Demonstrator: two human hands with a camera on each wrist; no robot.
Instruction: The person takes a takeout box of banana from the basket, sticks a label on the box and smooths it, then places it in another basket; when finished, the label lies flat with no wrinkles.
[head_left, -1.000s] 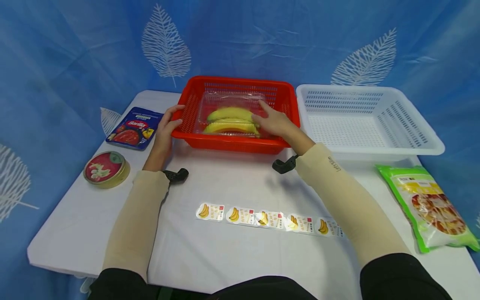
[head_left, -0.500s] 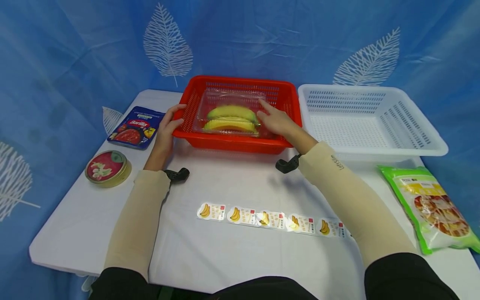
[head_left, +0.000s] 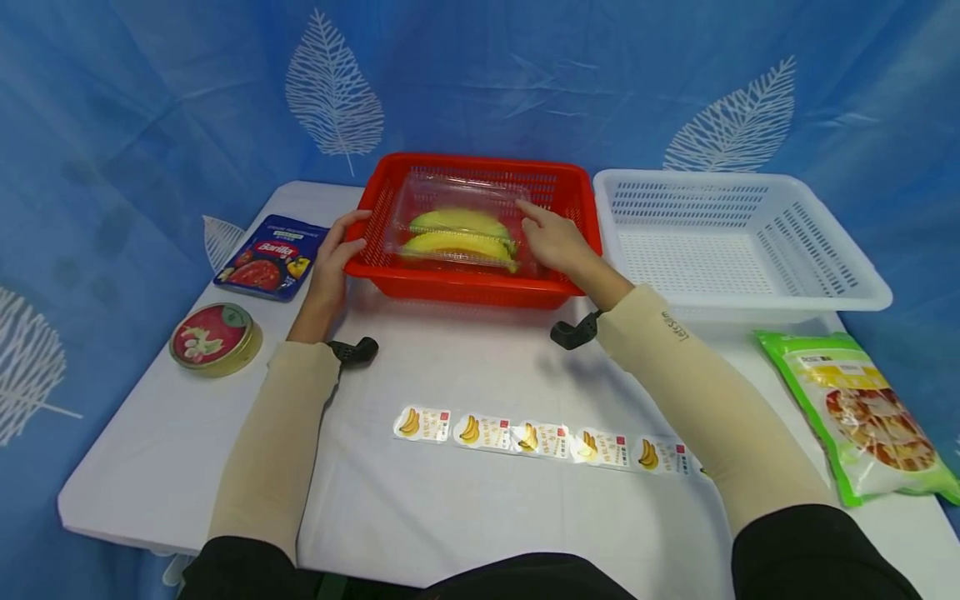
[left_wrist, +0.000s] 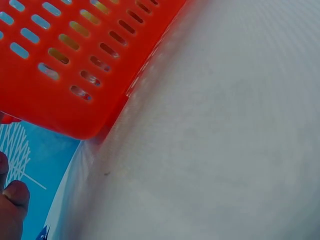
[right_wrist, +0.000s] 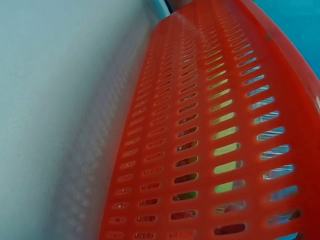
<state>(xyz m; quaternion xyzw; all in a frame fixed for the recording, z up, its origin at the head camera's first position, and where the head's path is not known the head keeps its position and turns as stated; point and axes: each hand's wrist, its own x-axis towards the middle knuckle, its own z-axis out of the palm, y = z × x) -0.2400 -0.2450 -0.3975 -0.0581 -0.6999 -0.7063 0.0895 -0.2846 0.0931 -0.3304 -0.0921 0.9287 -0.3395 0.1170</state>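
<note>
A red slotted basket [head_left: 465, 287] stands at the back of the white table. My left hand [head_left: 327, 271] holds its left rim, thumb and fingers at the edge; in the left wrist view only a few fingertips [left_wrist: 17, 192] show at the lower left. Within the basket is a clear plastic clamshell box [head_left: 431, 190] with yellow-green bananas [head_left: 459, 243] inside, its left side tipped toward the front. My right hand [head_left: 558, 246] reaches over the basket's right side and grips the box's right end, its index finger extended along it. The right wrist view shows the basket wall [right_wrist: 200, 100], with the hand out of frame.
A white slotted basket [head_left: 750, 300] sits right beside the red one. A strip of banana stickers [head_left: 540, 437] lies in front. At left are a blue Barilla pouch [head_left: 270, 257] and a round tin [head_left: 215, 339]; at right, a green food bag [head_left: 862, 417].
The clamshell box with the bananas has shifted slightly left and tilted in the red basket. My right hand has moved slightly with it; the left hand has stayed at the rim.
</note>
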